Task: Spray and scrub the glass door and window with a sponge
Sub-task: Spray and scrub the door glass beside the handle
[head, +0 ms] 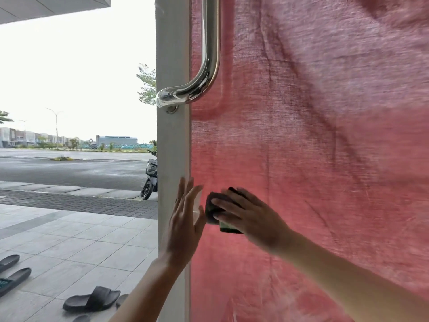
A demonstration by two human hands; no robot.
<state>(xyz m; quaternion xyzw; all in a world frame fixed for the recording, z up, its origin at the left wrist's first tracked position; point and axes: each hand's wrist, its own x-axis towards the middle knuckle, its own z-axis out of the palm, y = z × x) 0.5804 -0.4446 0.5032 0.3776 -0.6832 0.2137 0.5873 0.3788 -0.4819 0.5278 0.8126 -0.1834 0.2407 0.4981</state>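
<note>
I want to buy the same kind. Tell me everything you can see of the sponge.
The sponge is a small block, mostly near black, with a green layer at its lower edge. It lies flat against the glass door, low down, below the handle and near the frame. The right hand lies over it, pressing it to the glass and hiding much of it.

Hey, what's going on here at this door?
A person is scrubbing the glass door. The right hand presses a dark sponge against the glass low down, below the steel handle, with a red curtain behind the pane. The left hand rests flat, fingers straight, on the door's pale edge beside it.
</note>
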